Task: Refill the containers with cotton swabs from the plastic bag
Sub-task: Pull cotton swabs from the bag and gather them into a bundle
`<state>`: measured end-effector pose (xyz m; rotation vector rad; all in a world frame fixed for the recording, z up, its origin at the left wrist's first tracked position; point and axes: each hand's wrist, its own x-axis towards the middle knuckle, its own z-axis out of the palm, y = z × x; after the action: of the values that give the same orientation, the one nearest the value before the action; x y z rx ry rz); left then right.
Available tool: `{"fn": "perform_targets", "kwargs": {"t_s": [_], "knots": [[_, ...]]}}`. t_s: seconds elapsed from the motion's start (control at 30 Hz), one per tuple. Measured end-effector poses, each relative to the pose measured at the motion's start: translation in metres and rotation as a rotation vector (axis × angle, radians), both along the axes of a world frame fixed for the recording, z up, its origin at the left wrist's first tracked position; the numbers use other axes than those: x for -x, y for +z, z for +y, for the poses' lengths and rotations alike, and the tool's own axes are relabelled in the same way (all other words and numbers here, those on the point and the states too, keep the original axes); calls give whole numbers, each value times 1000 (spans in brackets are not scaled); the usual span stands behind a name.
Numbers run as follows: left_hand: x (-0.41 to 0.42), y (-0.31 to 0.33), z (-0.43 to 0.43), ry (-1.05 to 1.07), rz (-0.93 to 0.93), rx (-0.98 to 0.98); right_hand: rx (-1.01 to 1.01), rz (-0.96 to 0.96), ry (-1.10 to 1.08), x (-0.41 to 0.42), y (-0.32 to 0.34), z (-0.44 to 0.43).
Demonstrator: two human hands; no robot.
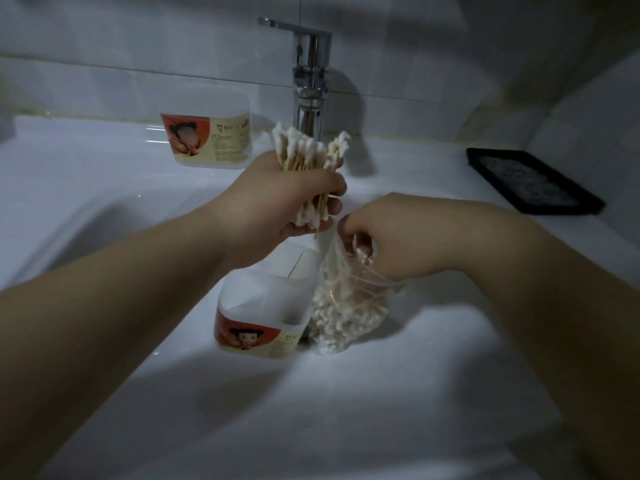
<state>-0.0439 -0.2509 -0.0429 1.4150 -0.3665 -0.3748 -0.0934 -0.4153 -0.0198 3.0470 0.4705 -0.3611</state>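
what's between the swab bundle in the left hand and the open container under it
Nothing visible. The left hand grips the bundle of cotton swabs right above the near container, whose top is open. The plastic bag, held at its mouth by the right hand, stands at the container's right side, not over its opening.

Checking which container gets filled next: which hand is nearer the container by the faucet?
Left. The left hand, gripping a swab bundle, is just right of that container; the right hand is farther right and nearer the camera, holding the plastic bag.
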Motion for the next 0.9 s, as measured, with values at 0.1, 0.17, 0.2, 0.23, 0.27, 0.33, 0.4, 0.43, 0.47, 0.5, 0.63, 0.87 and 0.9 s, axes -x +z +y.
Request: {"fn": "perform_targets", "kwargs": {"t_s": [0.1, 0.17, 0.2, 0.23, 0.27, 0.33, 0.4, 0.43, 0.47, 0.5, 0.63, 0.87, 0.9], "knots": [[4, 2, -1, -55, 2, 72, -21, -82, 10, -3, -5, -1], [6, 3, -1, -98, -3, 104, -52, -93, -16, -2, -3, -1], [6, 3, -1, -114, -8, 111, -67, -79, -32, -1, -1, -1], [6, 3, 0, -121, -11, 114, -79, -59, -41, -1, -1, -2], [5, 3, 0, -119, -16, 109, -92, -41, -44, -1, -1, -2], [5, 2, 1, -111, -28, 87, -137, -24, -44, -3, -2, -3], [6, 3, 0, -100, -45, 60, -182, -30, -44, -4, 0, -4], [6, 3, 0, -87, -48, 51, -209, -33, -48, -4, 3, -5], [5, 3, 1, -69, -48, 46, -243, -33, -59, -4, 5, -7], [4, 3, 1, -51, -48, 43, -281, -31, -73, -4, 8, -9], [1, 0, 1, -6, -41, 21, -467, -29, -128, 0, 21, -21], [-4, -2, 3, 39, -113, -124, -553, -80, -171, 0, 22, -24], [-5, -2, 3, 47, -151, -180, -576, -92, -175, -1, 21, -24]]}}
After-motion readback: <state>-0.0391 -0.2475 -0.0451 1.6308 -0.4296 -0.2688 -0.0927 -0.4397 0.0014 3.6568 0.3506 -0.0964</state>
